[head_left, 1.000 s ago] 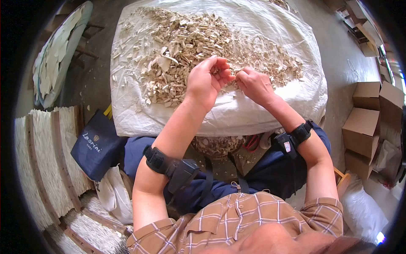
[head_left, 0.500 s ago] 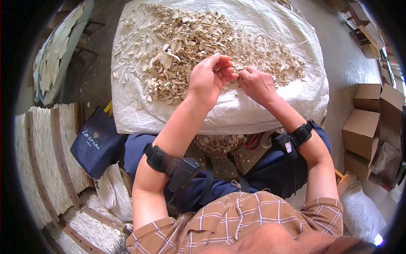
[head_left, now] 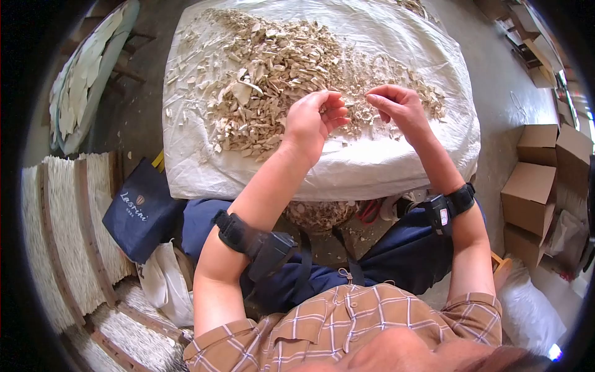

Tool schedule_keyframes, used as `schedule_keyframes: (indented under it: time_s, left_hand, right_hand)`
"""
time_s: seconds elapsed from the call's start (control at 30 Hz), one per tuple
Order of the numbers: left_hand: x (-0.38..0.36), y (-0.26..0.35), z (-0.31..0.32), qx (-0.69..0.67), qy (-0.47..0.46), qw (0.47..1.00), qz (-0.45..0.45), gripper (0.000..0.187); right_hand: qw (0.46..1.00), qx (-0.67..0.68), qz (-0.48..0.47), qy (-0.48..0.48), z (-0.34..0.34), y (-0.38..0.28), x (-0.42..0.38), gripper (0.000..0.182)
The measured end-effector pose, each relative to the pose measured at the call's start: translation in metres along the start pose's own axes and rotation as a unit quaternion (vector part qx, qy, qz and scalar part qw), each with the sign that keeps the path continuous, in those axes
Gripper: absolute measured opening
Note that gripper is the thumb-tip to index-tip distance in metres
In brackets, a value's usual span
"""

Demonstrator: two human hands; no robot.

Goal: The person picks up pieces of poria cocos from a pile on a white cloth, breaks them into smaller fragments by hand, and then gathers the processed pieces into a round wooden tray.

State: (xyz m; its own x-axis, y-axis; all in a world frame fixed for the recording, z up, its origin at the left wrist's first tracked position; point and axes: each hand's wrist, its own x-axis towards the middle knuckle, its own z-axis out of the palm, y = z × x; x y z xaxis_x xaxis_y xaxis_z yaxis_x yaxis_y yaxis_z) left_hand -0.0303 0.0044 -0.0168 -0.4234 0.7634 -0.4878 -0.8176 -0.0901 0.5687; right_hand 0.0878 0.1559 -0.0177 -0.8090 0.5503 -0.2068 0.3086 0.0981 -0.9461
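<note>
A heap of dry, pale tan chips or flakes (head_left: 266, 68) covers much of the white cloth (head_left: 248, 178) on the table before me. Over the near side of the heap is my left hand (head_left: 312, 124), palm turned inward, fingers curled in toward the thumb. What lies inside that curl, if anything, cannot be made out. My right hand (head_left: 401, 111) hovers to its right above thinly scattered chips, thumb and forefinger pinched together. Anything between those fingertips is too small to name. A gap separates the two hands.
Below the table edge stands a round container of chips (head_left: 319, 215), with red-handled scissors (head_left: 370, 209) beside it. A navy bag (head_left: 137, 208) and stacked pale sheets (head_left: 59, 242) are at left. Open cardboard boxes (head_left: 527, 186) stand at right.
My right hand has moved away to the right from my left hand, still pinched. My left hand has shifted slightly right, its fingers still curled.
</note>
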Motion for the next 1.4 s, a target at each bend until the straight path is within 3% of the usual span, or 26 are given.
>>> schedule_keyframes:
  time_s: [0.1, 0.17, 0.3, 0.33, 0.37, 0.43, 0.5, 0.57, 0.7, 0.77, 0.83, 0.9, 1.07, 1.27, 1.4]
  left_hand:
    - [0.001, -0.008, 0.003, -0.004, -0.013, 0.999, -0.037, 0.024]
    - [0.000, -0.012, 0.007, -0.016, -0.030, 0.997, -0.062, 0.026]
    - [0.003, -0.007, 0.004, -0.033, -0.031, 0.998, -0.034, 0.025]
    - [0.004, -0.006, 0.003, -0.040, -0.012, 0.999, -0.022, 0.025]
    - [0.005, -0.004, 0.002, -0.046, 0.006, 0.999, -0.010, 0.024]
    - [0.004, 0.000, 0.003, -0.056, -0.005, 0.998, -0.009, 0.024]
    - [0.003, 0.001, 0.003, -0.055, -0.008, 0.998, -0.004, 0.023]
    - [0.003, 0.000, 0.002, -0.056, -0.015, 0.998, -0.002, 0.023]
    - [0.003, 0.000, 0.002, -0.053, -0.028, 0.998, 0.006, 0.022]
    - [0.003, 0.001, 0.000, -0.054, -0.028, 0.998, 0.004, 0.022]
    - [0.003, 0.001, -0.001, -0.054, -0.027, 0.998, 0.002, 0.022]
    - [0.003, 0.001, -0.001, -0.058, -0.025, 0.998, 0.001, 0.022]
    - [0.002, 0.002, 0.000, -0.048, -0.029, 0.998, 0.005, 0.023]
    - [0.004, 0.001, -0.001, -0.053, -0.030, 0.998, 0.002, 0.023]
    - [0.003, 0.000, -0.002, -0.050, -0.034, 0.998, 0.001, 0.023]
  right_hand:
    - [0.998, 0.022, -0.037, -0.043, 0.005, -0.012, -0.010, 0.019]
    - [0.990, 0.023, -0.114, -0.082, 0.015, -0.015, -0.014, 0.018]
    - [0.998, 0.009, -0.063, 0.012, 0.011, -0.001, -0.003, 0.017]
    - [0.994, -0.085, -0.070, 0.026, 0.010, 0.008, 0.000, 0.013]
    - [0.993, -0.085, -0.071, 0.026, 0.011, 0.021, 0.001, 0.013]
    - [0.922, -0.324, -0.212, 0.011, 0.016, 0.034, 0.002, 0.011]
    - [0.918, -0.359, -0.169, 0.005, 0.019, 0.042, -0.003, 0.009]
    - [0.857, -0.494, -0.144, 0.039, 0.020, 0.040, -0.003, 0.008]
    - [0.858, -0.471, -0.174, 0.108, 0.015, 0.037, 0.000, 0.005]
    - [0.865, -0.454, -0.195, 0.091, 0.020, 0.034, -0.002, 0.004]
    - [0.862, -0.434, -0.261, 0.008, 0.025, 0.033, -0.004, 0.004]
    - [0.853, -0.452, -0.259, 0.006, 0.027, 0.037, -0.004, 0.004]
    - [0.832, -0.502, -0.209, 0.107, 0.022, 0.039, 0.002, 0.004]
    - [0.836, -0.485, -0.255, 0.030, 0.031, 0.034, -0.004, 0.005]
    - [0.834, -0.492, -0.248, 0.034, 0.034, 0.037, -0.002, 0.008]
